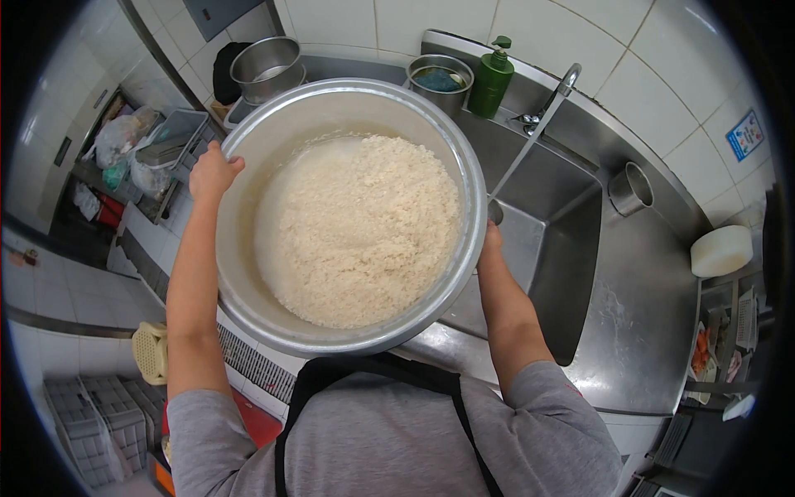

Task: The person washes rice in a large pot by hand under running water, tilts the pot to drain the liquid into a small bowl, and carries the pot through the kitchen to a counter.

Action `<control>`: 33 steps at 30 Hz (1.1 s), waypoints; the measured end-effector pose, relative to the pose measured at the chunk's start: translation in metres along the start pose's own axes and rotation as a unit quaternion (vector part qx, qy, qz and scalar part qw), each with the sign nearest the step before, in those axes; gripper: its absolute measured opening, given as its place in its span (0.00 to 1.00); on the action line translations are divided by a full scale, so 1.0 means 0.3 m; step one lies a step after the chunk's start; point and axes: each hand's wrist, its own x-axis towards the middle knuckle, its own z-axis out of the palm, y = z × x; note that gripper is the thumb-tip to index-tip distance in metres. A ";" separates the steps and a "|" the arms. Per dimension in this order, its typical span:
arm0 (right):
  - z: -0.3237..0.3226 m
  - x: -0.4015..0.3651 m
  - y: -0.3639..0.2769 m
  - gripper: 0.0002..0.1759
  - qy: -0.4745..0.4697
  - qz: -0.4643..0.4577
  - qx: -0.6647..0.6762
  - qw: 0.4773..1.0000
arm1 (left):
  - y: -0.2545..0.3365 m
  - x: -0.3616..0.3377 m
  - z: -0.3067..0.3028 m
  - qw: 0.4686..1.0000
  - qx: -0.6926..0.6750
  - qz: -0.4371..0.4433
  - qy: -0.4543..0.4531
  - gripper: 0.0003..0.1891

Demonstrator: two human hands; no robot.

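A person in a grey shirt [373, 422] with black apron straps [319, 377], seen from above, holds a large metal pot [331, 112] out in front with both hands, arms spread wide. The left hand [217, 170] is clamped on the pot's left rim, thumb up; the right hand [491, 238] is at the opposite side, its fingers mostly hidden behind the metal, so their grip cannot be told. Inside lies a heap of wet white rice [373, 240], with cloudy liquid along its left side. The pot covers the left part of a steel sink [571, 257] — whether its base touches anything is hidden.

To the right of the sink stretches a bare steel counter [633, 323]; a metal cup [631, 189] is by its back edge and a white round block [722, 251] at its right end. Along the sink's back edge, from right to left, are a tap [542, 116], a green pump bottle [491, 83] and a smaller pot [441, 98] — beyond them, a tiled wall [596, 41]
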 end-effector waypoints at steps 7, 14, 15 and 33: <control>0.020 -0.029 -0.010 0.25 0.040 0.011 -0.014 0.999 | -0.004 0.007 0.008 1.000 -0.002 0.001 -0.007 0.24; -0.002 0.001 -0.004 0.25 0.008 0.025 -0.009 1.000 | 0.001 0.002 0.001 1.000 -0.003 -0.001 -0.003 0.23; -0.002 0.002 -0.004 0.25 0.008 0.025 -0.009 1.000 | 0.001 0.002 0.001 1.000 -0.003 -0.001 -0.002 0.23; 0.008 -0.001 -0.018 0.28 -0.004 0.038 0.007 0.999 | -0.006 0.000 0.007 1.000 -0.005 0.016 0.020 0.22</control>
